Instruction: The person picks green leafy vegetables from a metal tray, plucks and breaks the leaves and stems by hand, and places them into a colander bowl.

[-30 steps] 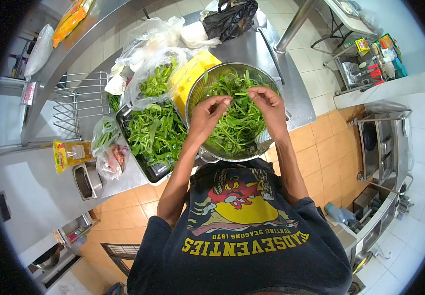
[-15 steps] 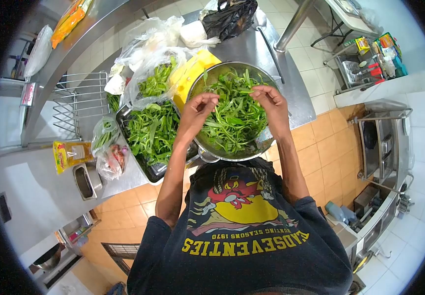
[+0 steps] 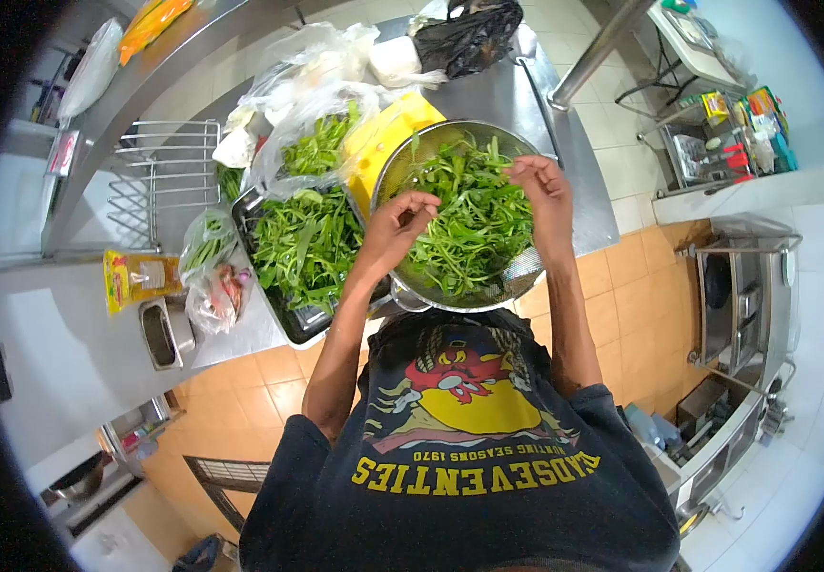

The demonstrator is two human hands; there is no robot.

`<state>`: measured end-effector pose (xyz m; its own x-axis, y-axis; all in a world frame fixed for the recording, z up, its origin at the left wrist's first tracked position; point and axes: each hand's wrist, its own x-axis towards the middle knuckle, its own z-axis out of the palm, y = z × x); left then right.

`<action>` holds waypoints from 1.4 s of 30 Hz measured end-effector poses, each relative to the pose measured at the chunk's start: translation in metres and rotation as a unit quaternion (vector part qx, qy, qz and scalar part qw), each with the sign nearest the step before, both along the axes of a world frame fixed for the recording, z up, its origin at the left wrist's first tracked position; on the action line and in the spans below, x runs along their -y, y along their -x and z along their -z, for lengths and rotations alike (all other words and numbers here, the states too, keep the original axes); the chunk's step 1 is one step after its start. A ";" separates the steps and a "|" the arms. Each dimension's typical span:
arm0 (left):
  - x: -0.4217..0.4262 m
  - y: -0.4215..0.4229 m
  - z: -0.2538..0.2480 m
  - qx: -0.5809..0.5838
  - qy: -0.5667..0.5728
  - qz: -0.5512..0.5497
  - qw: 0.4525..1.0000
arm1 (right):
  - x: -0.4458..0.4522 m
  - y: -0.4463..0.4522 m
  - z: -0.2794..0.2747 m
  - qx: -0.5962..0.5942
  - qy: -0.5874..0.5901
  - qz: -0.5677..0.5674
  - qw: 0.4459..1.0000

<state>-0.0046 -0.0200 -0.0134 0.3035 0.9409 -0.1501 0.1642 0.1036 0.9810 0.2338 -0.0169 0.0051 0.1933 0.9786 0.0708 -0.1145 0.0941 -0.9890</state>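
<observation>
A round metal colander (image 3: 498,297) full of leafy greens (image 3: 474,224) stands at the table edge in front of me. Over its left part is my left hand (image 3: 400,224), its fingers curled in a pinch; whatever is between them is too small to make out. My right hand (image 3: 542,186) is above the right rim, fingers bent together near a leaf tip, and what it grips is unclear. Left of the colander, a black tray (image 3: 299,326) bears more greens (image 3: 307,243). A yellow container (image 3: 383,143) stands between the colander and an open plastic bag of leaves (image 3: 318,148).
A black plastic bag (image 3: 469,40) and a long-handled utensil (image 3: 538,86) lie at the back of the table. On the left are a wire rack (image 3: 166,172), a yellow packet (image 3: 140,276), a bag with reddish items (image 3: 216,300) and a metal container (image 3: 162,334).
The view has shifted slightly. My hands are farther apart than half a second ago, with the right one now over the colander's right rim.
</observation>
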 end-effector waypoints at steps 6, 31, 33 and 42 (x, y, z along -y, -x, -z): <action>0.017 0.011 -0.004 -0.033 0.003 -0.030 0.999 | -0.022 -0.012 0.006 0.012 -0.009 0.023 1.000; 0.105 0.102 0.006 0.113 0.077 -0.349 0.927 | -0.083 0.099 0.010 0.023 0.022 -0.238 0.971; 0.111 0.116 0.006 0.109 0.067 -0.377 0.917 | -0.077 0.116 0.010 0.027 0.014 -0.253 0.967; 0.125 0.152 -0.005 0.146 0.067 -0.417 0.895 | -0.059 0.185 0.006 0.180 -0.092 -0.292 0.935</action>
